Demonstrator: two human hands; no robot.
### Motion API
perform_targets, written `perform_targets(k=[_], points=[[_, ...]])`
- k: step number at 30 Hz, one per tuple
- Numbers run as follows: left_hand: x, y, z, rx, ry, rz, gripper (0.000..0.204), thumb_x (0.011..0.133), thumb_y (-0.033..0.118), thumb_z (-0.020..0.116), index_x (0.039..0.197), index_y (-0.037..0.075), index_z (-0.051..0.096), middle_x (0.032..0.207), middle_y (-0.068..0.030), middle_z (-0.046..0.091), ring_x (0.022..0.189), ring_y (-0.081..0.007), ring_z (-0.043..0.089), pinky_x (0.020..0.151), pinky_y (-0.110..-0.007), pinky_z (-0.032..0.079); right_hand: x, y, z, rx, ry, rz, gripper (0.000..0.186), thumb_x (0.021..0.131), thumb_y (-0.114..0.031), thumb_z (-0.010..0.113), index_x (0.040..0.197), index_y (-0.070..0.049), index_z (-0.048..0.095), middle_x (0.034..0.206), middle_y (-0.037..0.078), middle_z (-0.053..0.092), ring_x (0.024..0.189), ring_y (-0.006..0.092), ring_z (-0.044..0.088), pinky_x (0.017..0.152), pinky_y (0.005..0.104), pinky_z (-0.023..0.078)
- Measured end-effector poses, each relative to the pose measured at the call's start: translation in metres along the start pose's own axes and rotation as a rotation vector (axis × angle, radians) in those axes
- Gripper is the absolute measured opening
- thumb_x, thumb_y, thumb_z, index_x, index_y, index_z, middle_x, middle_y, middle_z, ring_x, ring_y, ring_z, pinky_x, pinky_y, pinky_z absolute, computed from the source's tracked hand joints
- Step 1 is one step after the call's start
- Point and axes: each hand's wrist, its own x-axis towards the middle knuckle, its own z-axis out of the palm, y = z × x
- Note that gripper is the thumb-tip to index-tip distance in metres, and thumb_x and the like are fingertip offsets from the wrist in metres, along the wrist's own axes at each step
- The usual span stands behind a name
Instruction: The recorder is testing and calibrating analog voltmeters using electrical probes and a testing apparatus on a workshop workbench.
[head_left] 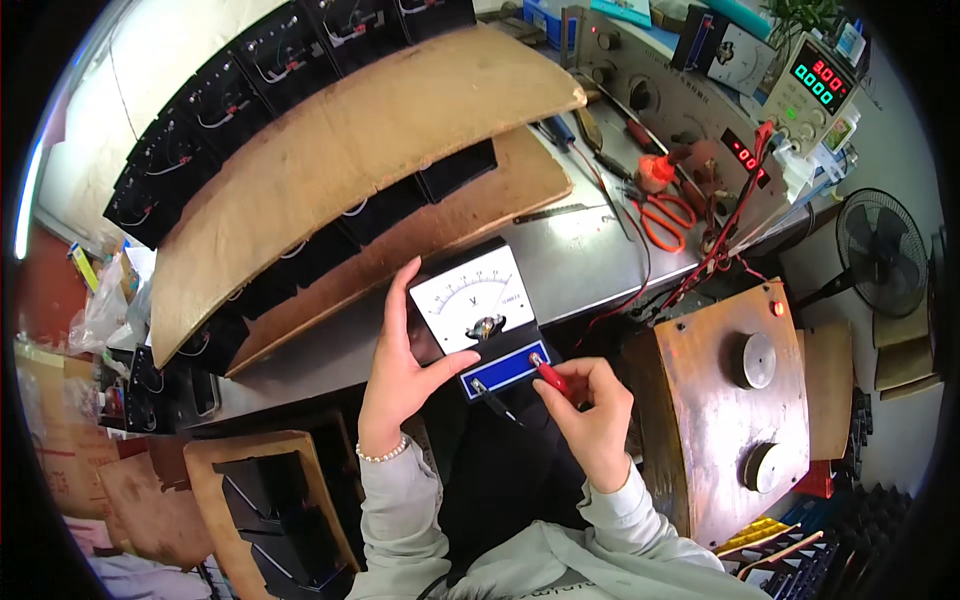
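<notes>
My left hand (400,370) is wrapped round a black analog voltmeter (474,285) with a white dial, its fingers along the left side and the thumb on the lower front. The meter is tilted towards me over my lap, at the bench's front edge. Below the dial runs a blue strip (506,370) with a terminal at each end. Between thumb and fingers my right hand (592,408) pinches a red clip (553,378), whose tip touches the right terminal. A black clip lead (495,402) is attached at the left terminal.
Boards (370,170) carrying several black meter cases stand at the back left. Orange-handled scissors (665,222) and screwdrivers lie on the metal bench (590,240). A power supply (812,92) with lit digits stands far right, above a metal box with two knobs (735,400).
</notes>
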Motion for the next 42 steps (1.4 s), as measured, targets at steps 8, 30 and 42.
perform_targets(k=[8,30,42], points=[[-0.01,-0.031,-0.026,0.161,0.029,0.022,0.108,0.066,0.014,0.092,0.153,0.0,0.029,0.146,-0.018,0.045,0.135,-0.03,0.048,0.112,-0.04,0.04,-0.014,0.012,-0.03,0.131,-0.084,-0.11,0.016,0.086,-0.001,0.075,0.091,0.0,0.06,0.084,0.01,0.065,0.067,0.0135,0.062,0.058,0.0251,0.05],[-0.455,0.237,-0.134,2.179,0.708,-0.464,0.082,0.076,-0.012,0.059,0.152,0.016,0.042,0.115,-0.0149,0.063,0.092,-0.0322,0.066,0.077,-0.037,0.056,-0.027,0.054,0.007,0.047,-0.433,-0.052,0.013,0.09,-0.005,0.074,0.098,0.002,0.068,0.084,-0.002,0.06,0.076,0.0053,0.049,0.068,0.0201,0.041],[-0.593,0.135,-0.163,1.537,0.576,-0.97,0.034,0.075,-0.009,0.054,0.105,0.004,0.065,0.104,-0.0215,0.068,0.109,-0.0424,0.061,0.104,-0.05,0.045,0.002,0.07,-0.027,-0.098,-0.314,-0.01,0.016,0.098,-0.013,0.068,0.102,0.003,0.064,0.093,0.006,0.067,0.086,0.0102,0.061,0.078,0.024,0.049]])
